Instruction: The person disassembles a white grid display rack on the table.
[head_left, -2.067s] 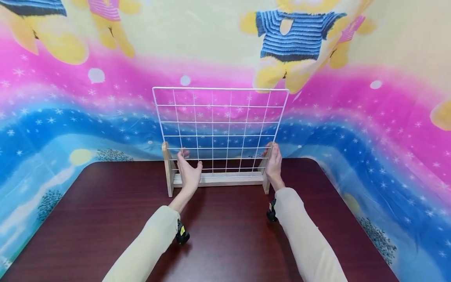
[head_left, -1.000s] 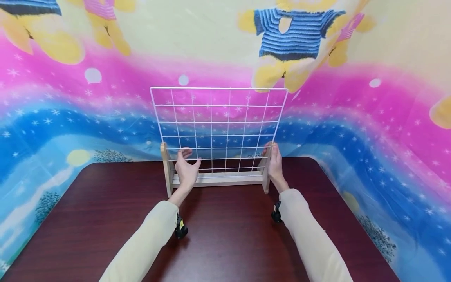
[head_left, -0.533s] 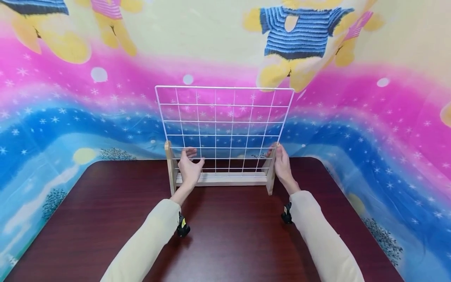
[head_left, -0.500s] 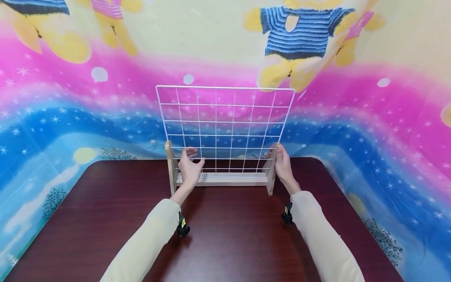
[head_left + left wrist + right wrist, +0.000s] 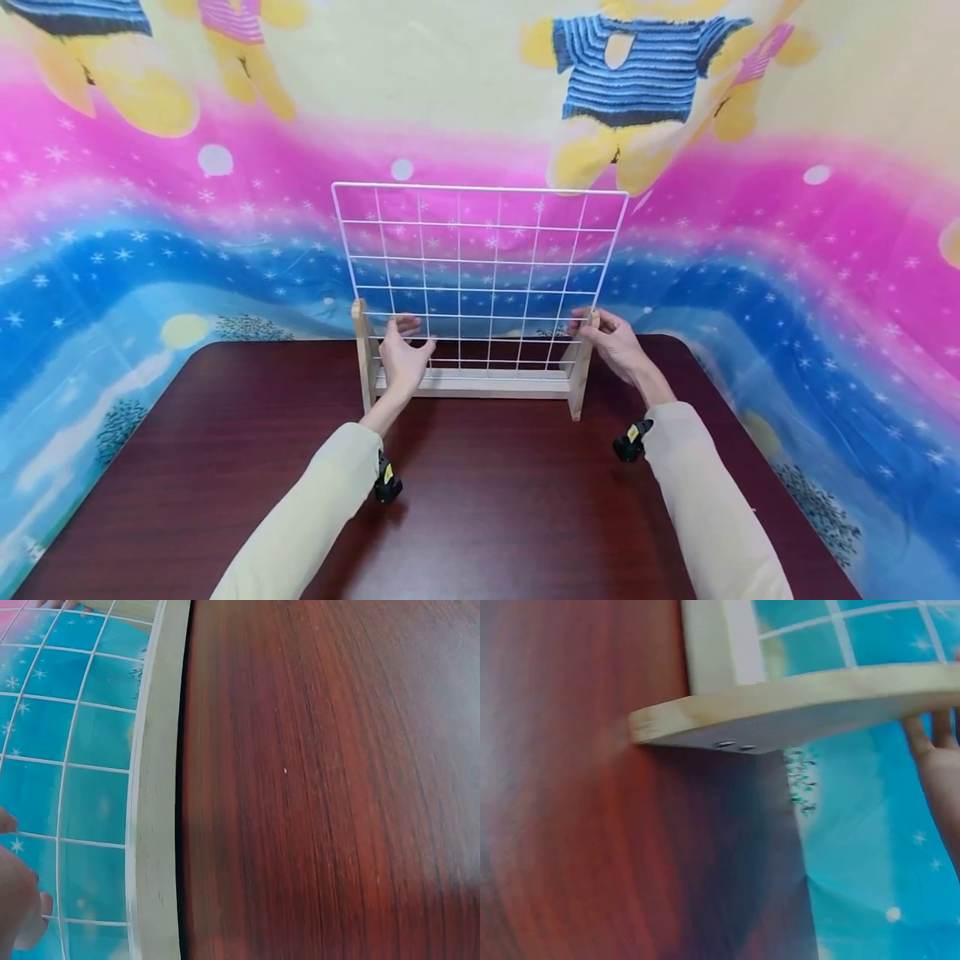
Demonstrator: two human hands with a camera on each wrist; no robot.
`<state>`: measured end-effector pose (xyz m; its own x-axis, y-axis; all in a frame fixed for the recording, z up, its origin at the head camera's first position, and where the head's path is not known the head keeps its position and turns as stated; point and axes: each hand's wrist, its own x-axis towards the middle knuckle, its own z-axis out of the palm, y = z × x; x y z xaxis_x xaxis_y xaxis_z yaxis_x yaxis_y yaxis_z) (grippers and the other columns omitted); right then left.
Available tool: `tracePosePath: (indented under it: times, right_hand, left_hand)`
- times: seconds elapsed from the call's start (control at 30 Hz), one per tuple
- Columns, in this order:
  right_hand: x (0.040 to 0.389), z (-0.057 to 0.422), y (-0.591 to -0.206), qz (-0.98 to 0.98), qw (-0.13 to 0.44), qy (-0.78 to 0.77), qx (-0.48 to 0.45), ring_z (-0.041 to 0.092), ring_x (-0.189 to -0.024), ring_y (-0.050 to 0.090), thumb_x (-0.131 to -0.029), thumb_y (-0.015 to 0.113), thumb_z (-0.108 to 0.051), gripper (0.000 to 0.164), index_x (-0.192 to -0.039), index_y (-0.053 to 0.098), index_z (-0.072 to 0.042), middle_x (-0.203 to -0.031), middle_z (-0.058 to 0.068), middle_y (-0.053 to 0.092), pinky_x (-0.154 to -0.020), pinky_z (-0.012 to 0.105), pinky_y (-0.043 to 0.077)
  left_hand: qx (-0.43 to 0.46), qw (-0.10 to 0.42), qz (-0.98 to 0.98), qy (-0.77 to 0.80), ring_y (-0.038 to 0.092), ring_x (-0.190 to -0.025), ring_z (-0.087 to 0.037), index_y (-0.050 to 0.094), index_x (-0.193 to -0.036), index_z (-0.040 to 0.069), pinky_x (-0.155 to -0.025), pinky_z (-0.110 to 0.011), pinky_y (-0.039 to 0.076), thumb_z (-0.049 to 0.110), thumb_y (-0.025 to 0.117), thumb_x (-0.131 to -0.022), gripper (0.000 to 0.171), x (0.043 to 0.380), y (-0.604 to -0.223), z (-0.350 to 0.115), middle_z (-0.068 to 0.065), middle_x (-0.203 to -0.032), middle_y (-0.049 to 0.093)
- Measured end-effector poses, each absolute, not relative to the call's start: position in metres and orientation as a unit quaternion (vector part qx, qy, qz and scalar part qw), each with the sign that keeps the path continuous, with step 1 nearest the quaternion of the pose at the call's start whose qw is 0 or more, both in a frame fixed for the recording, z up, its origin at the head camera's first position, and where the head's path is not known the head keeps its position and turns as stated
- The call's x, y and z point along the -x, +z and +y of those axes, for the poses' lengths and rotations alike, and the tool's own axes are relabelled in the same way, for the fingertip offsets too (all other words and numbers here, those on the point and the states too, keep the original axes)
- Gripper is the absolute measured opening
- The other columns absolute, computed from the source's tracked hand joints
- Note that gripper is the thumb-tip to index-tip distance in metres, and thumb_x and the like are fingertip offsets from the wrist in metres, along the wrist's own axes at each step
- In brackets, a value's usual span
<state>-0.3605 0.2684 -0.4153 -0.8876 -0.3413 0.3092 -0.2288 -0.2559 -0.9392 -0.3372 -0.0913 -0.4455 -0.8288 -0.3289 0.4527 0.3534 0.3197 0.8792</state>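
A white wire grid panel (image 5: 480, 188) stands upright in a pale wooden stand, between its left post (image 5: 365, 358) and right post (image 5: 577, 379). A wooden crossbar (image 5: 495, 386) joins the posts low down. My left hand (image 5: 403, 358) holds the grid's lower left part, fingers among the wires and thumb in front. At the top of the right post, my right hand (image 5: 618, 346) grips with the thumb in front and fingers behind. In the right wrist view, that post (image 5: 795, 709) hides part of these fingers, and two small screw heads (image 5: 735, 745) show on its outer face.
The stand is on a dark red-brown wooden table (image 5: 480, 500) near its back edge. Behind it hangs a printed cloth (image 5: 247, 200) with bears and snowflakes, wrapping both sides. Small black cameras (image 5: 387, 479) sit at both wrists.
My right hand has swung outward to the right and turned, its thumb now across the right post's top. The left hand keeps its place on the grid, and the panel is nearly still.
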Motion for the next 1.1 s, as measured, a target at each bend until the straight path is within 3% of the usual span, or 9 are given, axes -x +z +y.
tracePosePath:
  times: [0.17, 0.3, 0.47, 0.57, 0.73, 0.83, 0.97, 1.1]
  right_hand:
    - [0.362, 0.268, -0.417, 0.636, 0.057, -0.731, 0.241, 0.035, -0.111, 0.059, -0.096, 0.054, 0.001, 0.040, -0.134, 0.047, 0.012, -0.121, 0.026, 0.059, -0.103, 0.033, 0.039]
    - [0.362, 0.259, -0.425, 0.646, -0.002, -0.720, 0.254, 0.035, -0.104, 0.063, -0.097, 0.054, -0.003, 0.037, -0.128, 0.050, 0.017, -0.114, 0.022, 0.065, -0.099, 0.032, 0.043]
    - [0.362, 0.252, -0.432, 0.616, -0.088, -0.739, 0.257, 0.034, -0.099, 0.065, -0.087, 0.066, -0.029, 0.061, -0.126, 0.053, 0.016, -0.108, 0.028, 0.065, -0.094, 0.043, 0.046]
    - [0.363, 0.250, -0.434, 0.596, -0.111, -0.752, 0.259, 0.036, -0.104, 0.064, -0.083, 0.068, -0.034, 0.068, -0.127, 0.053, 0.016, -0.112, 0.026, 0.065, -0.092, 0.048, 0.046]
    - [0.364, 0.247, -0.438, 0.585, -0.132, -0.760, 0.252, 0.035, -0.102, 0.064, -0.085, 0.067, -0.031, 0.062, -0.126, 0.054, 0.014, -0.115, 0.024, 0.064, -0.088, 0.043, 0.050]
    - [0.364, 0.244, -0.440, 0.583, -0.142, -0.763, 0.240, 0.038, -0.099, 0.064, -0.083, 0.068, -0.030, 0.059, -0.117, 0.059, 0.017, -0.118, 0.023, 0.063, -0.086, 0.041, 0.052]
    - [0.363, 0.241, -0.439, 0.586, -0.151, -0.763, 0.226, 0.037, -0.095, 0.064, -0.086, 0.066, -0.024, 0.048, -0.113, 0.062, 0.015, -0.112, 0.017, 0.067, -0.088, 0.042, 0.051]
    - [0.364, 0.239, -0.438, 0.585, -0.161, -0.762, 0.226, 0.026, -0.088, 0.064, -0.087, 0.064, -0.022, 0.034, -0.108, 0.070, 0.003, -0.102, 0.010, 0.069, -0.088, 0.037, 0.049]
  left_hand:
    - [0.010, 0.291, -0.764, -0.576, 0.064, -0.101, -0.029, 0.054, -0.115, 0.002, -0.090, -0.048, 0.047, 0.002, 0.077, -0.076, 0.044, 0.337, -0.448, -0.093, -0.015, -0.111, 0.065]
    - [0.025, 0.291, -0.762, -0.578, 0.065, -0.100, -0.029, 0.054, -0.116, 0.001, -0.091, -0.048, 0.048, 0.002, 0.076, -0.077, 0.045, 0.338, -0.449, -0.093, -0.017, -0.111, 0.065]
    - [0.031, 0.290, -0.752, -0.590, 0.065, -0.100, -0.030, 0.054, -0.116, 0.001, -0.091, -0.048, 0.048, 0.002, 0.077, -0.077, 0.045, 0.337, -0.448, -0.094, -0.018, -0.111, 0.065]
    - [0.035, 0.289, -0.748, -0.597, 0.065, -0.100, -0.030, 0.054, -0.115, 0.001, -0.091, -0.047, 0.048, 0.002, 0.078, -0.077, 0.045, 0.338, -0.446, -0.094, -0.016, -0.111, 0.065]
    - [0.040, 0.291, -0.741, -0.604, 0.065, -0.100, -0.032, 0.055, -0.114, 0.001, -0.090, -0.044, 0.049, 0.000, 0.077, -0.076, 0.043, 0.338, -0.445, -0.094, -0.014, -0.109, 0.066]
    - [0.041, 0.296, -0.737, -0.607, 0.065, -0.099, -0.032, 0.056, -0.112, 0.001, -0.089, -0.046, 0.049, -0.001, 0.077, -0.077, 0.041, 0.339, -0.446, -0.095, -0.015, -0.109, 0.066]
    - [0.045, 0.302, -0.734, -0.607, 0.066, -0.096, -0.031, 0.056, -0.110, 0.003, -0.087, -0.045, 0.050, -0.001, 0.076, -0.077, 0.039, 0.339, -0.444, -0.095, -0.011, -0.107, 0.066]
    - [0.045, 0.304, -0.728, -0.612, 0.067, -0.092, -0.027, 0.055, -0.108, 0.003, -0.087, -0.046, 0.051, -0.003, 0.075, -0.076, 0.038, 0.339, -0.440, -0.094, -0.007, -0.103, 0.067]
